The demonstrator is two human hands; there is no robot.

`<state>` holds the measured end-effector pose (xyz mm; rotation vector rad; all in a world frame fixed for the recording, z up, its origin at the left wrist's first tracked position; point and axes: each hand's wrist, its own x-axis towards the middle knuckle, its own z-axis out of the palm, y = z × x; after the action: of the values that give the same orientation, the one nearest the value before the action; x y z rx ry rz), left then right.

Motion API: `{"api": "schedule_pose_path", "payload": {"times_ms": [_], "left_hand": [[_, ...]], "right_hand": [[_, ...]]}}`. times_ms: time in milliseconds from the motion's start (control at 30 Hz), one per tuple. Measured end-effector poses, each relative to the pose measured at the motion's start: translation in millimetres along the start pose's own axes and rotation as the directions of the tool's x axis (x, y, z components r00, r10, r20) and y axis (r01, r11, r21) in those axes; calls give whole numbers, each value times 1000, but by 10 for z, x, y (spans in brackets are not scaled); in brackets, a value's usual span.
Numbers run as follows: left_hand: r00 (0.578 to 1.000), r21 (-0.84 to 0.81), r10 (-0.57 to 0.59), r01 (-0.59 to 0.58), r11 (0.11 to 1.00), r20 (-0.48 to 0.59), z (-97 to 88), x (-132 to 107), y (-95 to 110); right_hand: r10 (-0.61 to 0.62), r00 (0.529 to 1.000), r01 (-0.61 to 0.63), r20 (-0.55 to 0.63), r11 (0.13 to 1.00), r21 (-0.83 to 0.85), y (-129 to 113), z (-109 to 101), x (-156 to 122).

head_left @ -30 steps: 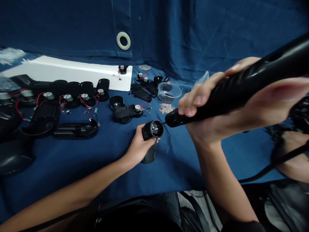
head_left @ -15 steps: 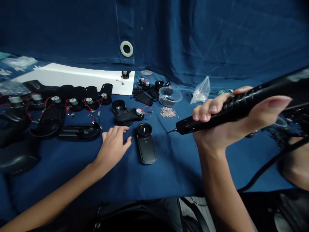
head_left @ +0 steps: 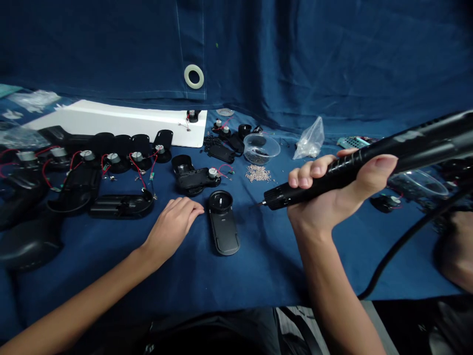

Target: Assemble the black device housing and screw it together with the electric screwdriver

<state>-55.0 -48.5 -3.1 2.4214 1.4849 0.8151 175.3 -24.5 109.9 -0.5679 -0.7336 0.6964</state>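
Observation:
My right hand is wrapped round a black electric screwdriver, whose thin bit points left above the blue cloth. My left hand rests closed on the cloth, thumb pressed against the curled fingers; whether a small thing is in them is hidden. Just right of it lies a black device housing, with a round cup and a small white shaft at its far end. Behind it is an opened housing with a motor and red wires. A pile of small screws lies to the right.
Several black housings with motors and red wires line the left side. A clear plastic bowl and a plastic bag stand toward the back. Behind hangs a blue curtain. A black cable and another person's arm are at right.
My left hand has gone from spread fingers to a closed shape beside the housing. My right hand and the screwdriver have moved slightly left, with the bit now nearer the housing.

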Motion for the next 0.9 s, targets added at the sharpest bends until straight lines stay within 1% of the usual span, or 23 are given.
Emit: {"api": "schedule_pose_path", "payload": {"times_ms": [67,100,167,233,267,333,400,500,567,667,733,833,900], "left_hand": [[989,-177,-41,15,984,-139,-28,-3,177],[974,-272,-81,21,962,-210,-29,-6,287],[924,-423,-206,55,905,-322,-1,-16,519],[880,-521,-310,86,849,-359,60,-33,721],[872,-556,-334,89,827,-357,98,-43,798],[879,-606,-349,89,791,-326,171,-64,900],[887,-639,-355,94,764,-295,228,-82,944],[877,-678,-386,99,728,-286,266,-98,960],[878,-707,-385,79,702,-285,268,-101,966],[888,-742,-362,35,670,-285,274,-95,973],[889,-750,-331,-21,662,-317,292,-85,968],[878,-752,-277,-131,646,-391,328,-66,952],[873,-760,-270,-158,630,-406,343,-55,945]], "right_hand": [[19,998,-17,-66,999,30,30,-26,-11],[44,995,-40,-94,998,49,45,-40,-16],[124,983,-111,-136,989,97,75,-70,-25],[210,964,-187,-162,971,149,108,-100,-33],[251,953,-221,-168,959,175,126,-113,-37],[326,930,-285,-168,931,227,161,-134,-47],[395,904,-343,-165,899,273,193,-148,-61],[463,871,-400,-166,863,310,232,-156,-81],[475,863,-409,-171,856,316,252,-156,-89],[473,865,-407,-169,857,315,274,-152,-92],[478,862,-414,-171,857,308,285,-152,-91],[498,849,-432,-176,847,311,299,-155,-92],[508,844,-438,-172,838,326,306,-157,-93]]}}
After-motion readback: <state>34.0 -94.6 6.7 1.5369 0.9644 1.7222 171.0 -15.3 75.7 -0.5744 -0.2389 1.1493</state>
